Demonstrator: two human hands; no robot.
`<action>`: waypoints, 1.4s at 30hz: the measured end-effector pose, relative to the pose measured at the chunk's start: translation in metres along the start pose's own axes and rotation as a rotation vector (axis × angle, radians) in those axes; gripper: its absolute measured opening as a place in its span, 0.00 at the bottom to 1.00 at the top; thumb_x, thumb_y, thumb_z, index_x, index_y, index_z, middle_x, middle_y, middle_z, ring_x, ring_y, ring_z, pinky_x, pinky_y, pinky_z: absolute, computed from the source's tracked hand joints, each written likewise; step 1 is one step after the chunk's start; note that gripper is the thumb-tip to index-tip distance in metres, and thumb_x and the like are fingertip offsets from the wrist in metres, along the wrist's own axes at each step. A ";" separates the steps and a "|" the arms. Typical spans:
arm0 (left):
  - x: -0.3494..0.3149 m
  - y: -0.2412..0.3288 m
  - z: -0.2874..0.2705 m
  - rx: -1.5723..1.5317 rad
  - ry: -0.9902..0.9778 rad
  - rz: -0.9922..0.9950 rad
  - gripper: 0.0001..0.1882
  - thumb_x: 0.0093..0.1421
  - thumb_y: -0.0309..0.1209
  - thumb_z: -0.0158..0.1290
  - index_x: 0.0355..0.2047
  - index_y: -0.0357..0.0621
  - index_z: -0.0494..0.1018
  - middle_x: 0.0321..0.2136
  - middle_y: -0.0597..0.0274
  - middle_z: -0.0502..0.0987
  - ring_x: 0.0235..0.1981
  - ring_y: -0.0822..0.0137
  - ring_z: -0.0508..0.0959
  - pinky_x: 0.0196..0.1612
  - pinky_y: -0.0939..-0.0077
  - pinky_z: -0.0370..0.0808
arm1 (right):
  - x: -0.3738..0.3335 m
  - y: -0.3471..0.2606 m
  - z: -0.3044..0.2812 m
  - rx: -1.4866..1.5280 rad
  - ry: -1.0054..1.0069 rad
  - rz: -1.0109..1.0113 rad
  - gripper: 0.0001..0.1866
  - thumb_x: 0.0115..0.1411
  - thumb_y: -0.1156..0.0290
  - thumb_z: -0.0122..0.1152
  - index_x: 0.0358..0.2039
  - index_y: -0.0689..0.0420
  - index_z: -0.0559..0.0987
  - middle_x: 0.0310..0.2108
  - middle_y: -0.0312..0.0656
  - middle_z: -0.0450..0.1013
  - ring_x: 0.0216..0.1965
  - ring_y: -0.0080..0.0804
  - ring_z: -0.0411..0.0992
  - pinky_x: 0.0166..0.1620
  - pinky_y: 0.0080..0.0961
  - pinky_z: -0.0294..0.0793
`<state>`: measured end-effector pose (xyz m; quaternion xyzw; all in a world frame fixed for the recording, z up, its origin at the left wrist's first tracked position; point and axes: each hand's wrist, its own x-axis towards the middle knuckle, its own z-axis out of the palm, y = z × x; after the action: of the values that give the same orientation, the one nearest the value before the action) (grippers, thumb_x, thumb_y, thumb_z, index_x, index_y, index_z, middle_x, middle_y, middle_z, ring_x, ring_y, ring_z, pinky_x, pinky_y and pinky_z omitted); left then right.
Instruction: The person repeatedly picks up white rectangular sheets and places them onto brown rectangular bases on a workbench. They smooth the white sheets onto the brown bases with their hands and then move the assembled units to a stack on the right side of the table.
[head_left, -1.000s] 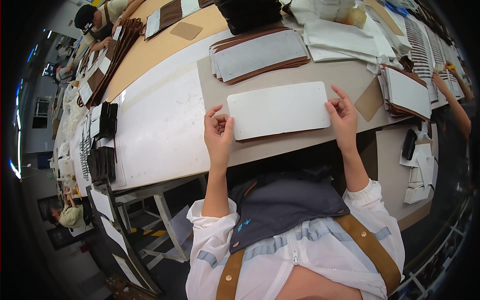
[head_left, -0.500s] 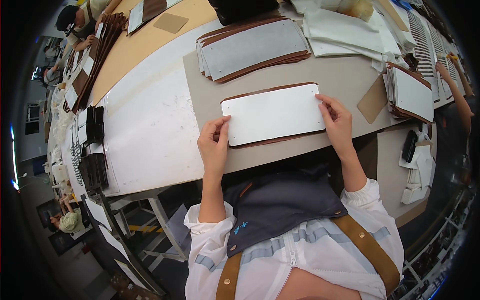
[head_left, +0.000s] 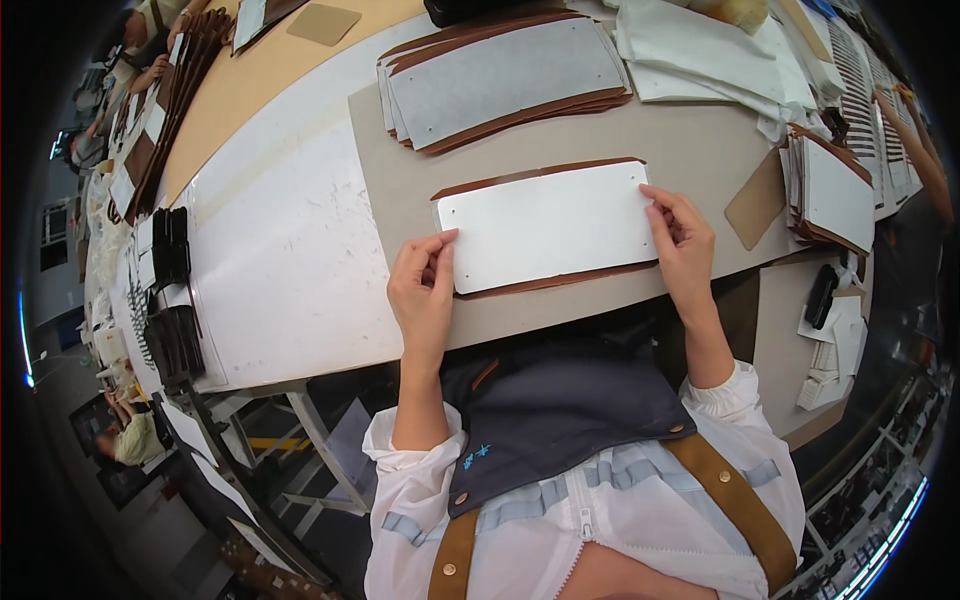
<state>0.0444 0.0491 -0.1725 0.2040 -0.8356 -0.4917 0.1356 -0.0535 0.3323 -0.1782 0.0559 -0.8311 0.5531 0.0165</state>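
Note:
A white rectangular panel (head_left: 545, 230) with small holes near its corners lies over a brown leather piece (head_left: 490, 185), whose edges show along its far and near sides. My left hand (head_left: 422, 285) is closed at the panel's left edge, thumb and forefinger pinching it. At the opposite edge, my right hand (head_left: 684, 245) pinches near the far right corner. Both sit low over a grey mat (head_left: 385, 190). Just beyond is a stack of similar grey-faced panels with brown leather (head_left: 510, 80).
To the right stand another stack of panels (head_left: 835, 190) and a tan card (head_left: 757, 205). White sheets (head_left: 690, 60) are heaped at the far right. Black leather pieces (head_left: 170, 250) lie at the table's left end. Other people work at the far left and far right.
The view has shifted slightly. More brown leather now shows along the panel's far edge, and a grey strip shows at its left. Both hands keep their pinch on the panel.

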 end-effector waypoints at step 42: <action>0.003 0.007 0.000 0.086 -0.018 0.012 0.08 0.63 0.21 0.57 0.41 0.41 0.84 0.30 0.70 0.75 0.25 0.80 0.67 0.27 0.84 0.65 | 0.002 -0.012 -0.002 -0.278 -0.027 -0.116 0.11 0.62 0.82 0.60 0.45 0.61 0.82 0.32 0.43 0.74 0.25 0.33 0.71 0.30 0.27 0.71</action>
<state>0.0401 0.0505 -0.1666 0.2002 -0.8583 -0.4563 0.1222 -0.0544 0.3296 -0.1665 0.1083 -0.8952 0.4300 0.0449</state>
